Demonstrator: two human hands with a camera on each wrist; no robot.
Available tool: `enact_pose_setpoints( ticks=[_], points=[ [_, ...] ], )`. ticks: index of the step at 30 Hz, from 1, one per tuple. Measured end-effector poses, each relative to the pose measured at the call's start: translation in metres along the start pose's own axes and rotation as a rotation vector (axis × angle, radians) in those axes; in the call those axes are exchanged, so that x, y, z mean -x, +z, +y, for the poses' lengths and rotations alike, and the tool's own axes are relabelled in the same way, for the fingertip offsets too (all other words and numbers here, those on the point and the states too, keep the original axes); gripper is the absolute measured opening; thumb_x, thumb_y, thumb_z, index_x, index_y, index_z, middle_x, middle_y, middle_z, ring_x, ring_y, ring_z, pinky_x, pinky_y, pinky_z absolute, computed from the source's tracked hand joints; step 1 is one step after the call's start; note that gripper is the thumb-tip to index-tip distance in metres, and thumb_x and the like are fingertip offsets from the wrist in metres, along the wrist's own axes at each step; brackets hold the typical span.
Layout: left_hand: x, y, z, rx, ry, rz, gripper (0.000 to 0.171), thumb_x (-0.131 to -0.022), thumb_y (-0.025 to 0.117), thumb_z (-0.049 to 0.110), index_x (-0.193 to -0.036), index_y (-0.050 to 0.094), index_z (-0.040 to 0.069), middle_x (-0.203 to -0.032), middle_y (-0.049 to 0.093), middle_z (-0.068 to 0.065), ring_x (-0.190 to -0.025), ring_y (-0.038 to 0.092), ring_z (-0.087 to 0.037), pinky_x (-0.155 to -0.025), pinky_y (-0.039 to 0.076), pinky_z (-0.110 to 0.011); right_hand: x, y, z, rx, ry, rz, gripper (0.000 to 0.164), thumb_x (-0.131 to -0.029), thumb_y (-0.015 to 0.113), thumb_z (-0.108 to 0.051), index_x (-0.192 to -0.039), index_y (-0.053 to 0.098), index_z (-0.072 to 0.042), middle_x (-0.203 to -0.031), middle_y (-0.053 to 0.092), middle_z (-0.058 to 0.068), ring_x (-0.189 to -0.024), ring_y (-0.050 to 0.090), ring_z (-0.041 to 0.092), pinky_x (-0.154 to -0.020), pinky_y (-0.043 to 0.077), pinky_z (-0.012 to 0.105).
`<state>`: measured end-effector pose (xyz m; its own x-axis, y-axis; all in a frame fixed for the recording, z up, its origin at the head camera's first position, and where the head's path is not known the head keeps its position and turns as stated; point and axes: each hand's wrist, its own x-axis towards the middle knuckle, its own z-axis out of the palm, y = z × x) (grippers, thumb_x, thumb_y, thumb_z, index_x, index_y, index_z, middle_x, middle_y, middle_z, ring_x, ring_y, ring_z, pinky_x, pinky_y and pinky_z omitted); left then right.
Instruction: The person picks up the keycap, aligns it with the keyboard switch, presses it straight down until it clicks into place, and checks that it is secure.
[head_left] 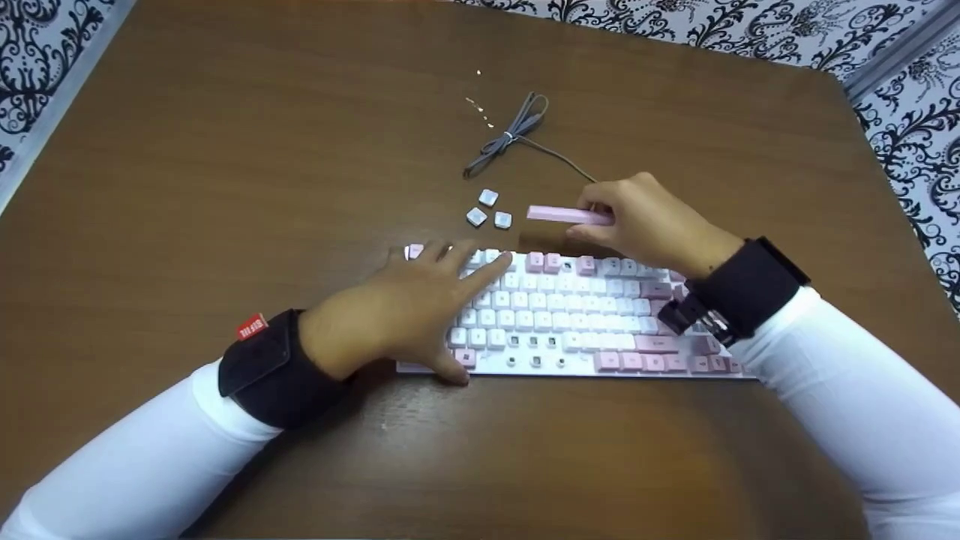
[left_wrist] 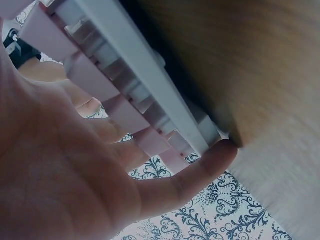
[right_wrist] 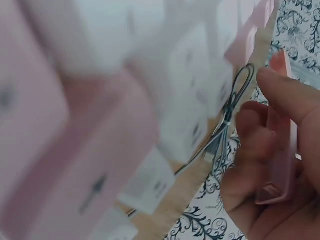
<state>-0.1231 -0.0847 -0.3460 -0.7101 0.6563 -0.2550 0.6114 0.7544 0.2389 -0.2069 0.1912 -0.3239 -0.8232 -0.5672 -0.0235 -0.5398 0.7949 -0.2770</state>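
A white keyboard [head_left: 536, 322] with white and pink keycaps lies on the table. Bare switches [head_left: 533, 341] show in its lower middle and in the front row. My left hand [head_left: 409, 311] spreads over the keyboard's left end, its thumb at the front edge. The left wrist view shows that thumb [left_wrist: 200, 172] against the keyboard's corner. Above the keyboard's back edge, my right hand [head_left: 649, 221] pinches a long pink spacebar keycap [head_left: 562, 215] between thumb and fingers. The right wrist view shows its hollow side [right_wrist: 280, 170].
Several small white keycaps lie loose behind the keyboard, one nearest the back [head_left: 488, 197]. A bundled grey cable [head_left: 510, 136] lies farther back, its end running toward the right hand. Tiny pale bits [head_left: 480, 109] are scattered beside it. Patterned flooring [head_left: 911, 135] borders the brown table [head_left: 262, 150].
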Motion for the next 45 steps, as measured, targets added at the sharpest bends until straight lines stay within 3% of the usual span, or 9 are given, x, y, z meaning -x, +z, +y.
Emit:
enact_pose_setpoints(
  ticks=[13,20,26,32,37,45],
  points=[
    [-0.002,-0.001,0.000,-0.008,-0.016,-0.025,0.131,-0.063,0.082,0.069,-0.162,0.009,0.026,-0.165,0.020,-0.015,-0.146,0.029,-0.044,-0.104,0.035,-0.071,0.026,0.005,-0.019,-0.103,-0.006,-0.020,0.027,-0.097,0.064,-0.034,-0.115,0.067,-0.013,-0.079,0.066,-0.003,-0.066,0.055,0.012,-0.062,0.047,0.030],
    [-0.002,-0.002,0.000,-0.009,-0.007,-0.024,0.130,-0.064,0.082,0.068,-0.162,0.009,0.025,-0.164,0.022,-0.017,-0.145,0.030,-0.044,-0.105,0.035,-0.071,0.044,0.008,-0.029,-0.089,-0.042,0.004,0.023,-0.097,0.063,-0.029,-0.115,0.064,-0.015,-0.089,0.067,0.000,-0.074,0.056,0.013,-0.066,0.046,0.030],
    [-0.001,0.000,-0.001,0.001,-0.002,-0.009,0.130,-0.063,0.083,0.067,-0.162,0.011,0.024,-0.163,0.023,-0.017,-0.144,0.031,-0.044,-0.103,0.036,-0.071,0.060,0.017,-0.041,-0.076,-0.143,0.062,0.019,-0.094,0.070,-0.026,-0.105,0.067,-0.011,-0.086,0.065,-0.002,-0.069,0.053,0.009,-0.060,0.047,0.026],
    [0.001,-0.001,0.000,0.013,-0.003,-0.003,0.130,-0.063,0.084,0.065,-0.162,0.012,0.024,-0.162,0.025,-0.017,-0.144,0.031,-0.044,-0.104,0.036,-0.069,0.073,0.034,-0.053,-0.049,-0.307,0.161,0.017,-0.086,0.077,-0.023,-0.096,0.071,-0.009,-0.088,0.061,0.001,-0.082,0.053,0.011,-0.070,0.049,0.028],
    [0.003,-0.001,-0.001,0.007,-0.002,-0.004,0.130,-0.063,0.083,0.067,-0.162,0.011,0.024,-0.162,0.025,-0.018,-0.144,0.032,-0.043,-0.103,0.036,-0.069,0.078,0.048,-0.063,-0.094,-0.411,0.225,0.017,-0.081,0.082,-0.015,-0.095,0.075,-0.007,-0.089,0.060,0.002,-0.084,0.052,0.013,-0.070,0.049,0.027],
    [0.000,-0.001,-0.001,0.006,0.004,-0.015,0.129,-0.065,0.082,0.067,-0.163,0.010,0.024,-0.162,0.024,-0.018,-0.145,0.031,-0.043,-0.104,0.036,-0.069,0.084,0.057,-0.068,-0.138,-0.443,0.203,0.020,-0.080,0.082,-0.010,-0.098,0.075,-0.010,-0.090,0.062,-0.001,-0.083,0.054,0.011,-0.070,0.049,0.026]
  ],
)
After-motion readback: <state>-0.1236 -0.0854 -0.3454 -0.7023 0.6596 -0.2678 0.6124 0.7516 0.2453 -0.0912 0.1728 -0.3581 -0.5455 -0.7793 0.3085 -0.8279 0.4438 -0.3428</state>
